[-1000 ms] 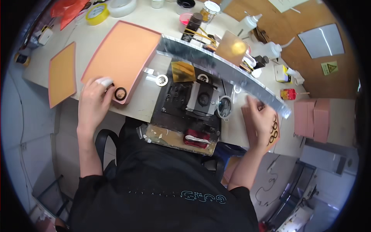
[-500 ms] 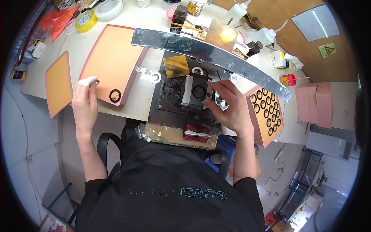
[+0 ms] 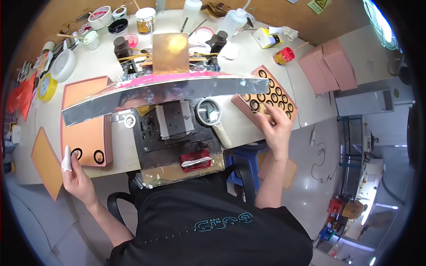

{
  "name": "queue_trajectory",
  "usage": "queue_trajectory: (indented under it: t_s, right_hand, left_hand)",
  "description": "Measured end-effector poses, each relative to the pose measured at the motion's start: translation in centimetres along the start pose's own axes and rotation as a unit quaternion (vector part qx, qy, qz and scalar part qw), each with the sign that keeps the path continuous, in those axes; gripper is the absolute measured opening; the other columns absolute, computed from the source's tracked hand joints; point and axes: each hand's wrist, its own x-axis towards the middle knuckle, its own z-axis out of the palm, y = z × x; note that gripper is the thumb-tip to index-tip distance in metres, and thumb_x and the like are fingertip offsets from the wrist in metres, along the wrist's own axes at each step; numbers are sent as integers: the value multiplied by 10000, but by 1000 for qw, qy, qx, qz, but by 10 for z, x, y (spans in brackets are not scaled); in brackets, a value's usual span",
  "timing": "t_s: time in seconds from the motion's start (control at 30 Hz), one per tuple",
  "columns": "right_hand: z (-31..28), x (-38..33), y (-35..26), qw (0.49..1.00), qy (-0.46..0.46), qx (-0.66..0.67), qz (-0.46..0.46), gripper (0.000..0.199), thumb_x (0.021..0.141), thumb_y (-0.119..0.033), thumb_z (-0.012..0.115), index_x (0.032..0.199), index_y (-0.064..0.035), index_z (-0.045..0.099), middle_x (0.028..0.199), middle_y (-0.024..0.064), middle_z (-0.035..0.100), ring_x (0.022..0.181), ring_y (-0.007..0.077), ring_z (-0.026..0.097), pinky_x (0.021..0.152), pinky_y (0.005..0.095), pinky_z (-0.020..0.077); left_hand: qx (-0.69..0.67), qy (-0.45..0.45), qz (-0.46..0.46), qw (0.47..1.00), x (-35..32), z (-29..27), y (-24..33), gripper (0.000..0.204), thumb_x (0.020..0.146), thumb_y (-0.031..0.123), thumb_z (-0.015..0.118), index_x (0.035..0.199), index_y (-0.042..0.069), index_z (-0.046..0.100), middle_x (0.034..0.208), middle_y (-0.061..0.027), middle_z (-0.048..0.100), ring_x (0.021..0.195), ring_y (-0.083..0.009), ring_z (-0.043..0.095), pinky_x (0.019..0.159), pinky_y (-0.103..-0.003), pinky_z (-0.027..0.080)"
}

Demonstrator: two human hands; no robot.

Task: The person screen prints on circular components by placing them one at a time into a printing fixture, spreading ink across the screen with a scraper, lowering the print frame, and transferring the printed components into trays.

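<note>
My left hand (image 3: 79, 182), with a white cot on one finger, is at the near left corner of a tall stack of orange sheets (image 3: 86, 128). Its fingertips are slightly apart, the thumb against the edge of a black ring (image 3: 77, 153). A second black ring (image 3: 98, 156) lies beside that one. Over at the right, my right hand (image 3: 276, 128) pinches a bold black ring (image 3: 254, 105) at the corner of another sheet stack (image 3: 248, 113), which carries many such rings. Between my hands stands a dark fixture (image 3: 175, 119) with pale strips around a plate.
A long dark glossy strip (image 3: 164, 94) bridges the work area at the front of the view. A magnifying glass (image 3: 208, 111) lies right of the fixture. Near the edge is a red pad (image 3: 195, 162). Jars, bottles and a red tub (image 3: 284, 56) line the back.
My right hand has moved from the fixture to the ring stack. The dark disc seen on the fixture is gone. My left hand has lowered; a second ring now lies flat beside the first.
</note>
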Motion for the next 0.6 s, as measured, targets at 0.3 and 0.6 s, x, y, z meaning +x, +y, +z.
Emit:
queue_trajectory:
  t_s: [0.3,0.6]
  right_hand:
    - [-8,-14,50,998,23,-40,44,342,853,-128,854,1144,37,782,959,55,720,716,134,574,643,260,482]
    - [3,-30,-3,999,50,10,1,421,844,-62,877,1246,-13,763,937,32,701,679,98,530,614,222,456]
  left_hand:
    - [-69,-129,124,981,-10,99,38,278,980,-47,699,1250,20,711,1201,-104,754,1035,-222,725,893,-312,573]
    - [-59,-221,301,926,-21,157,96,276,878,53,753,1152,74,727,1268,-61,699,1257,-314,651,1023,-424,529]
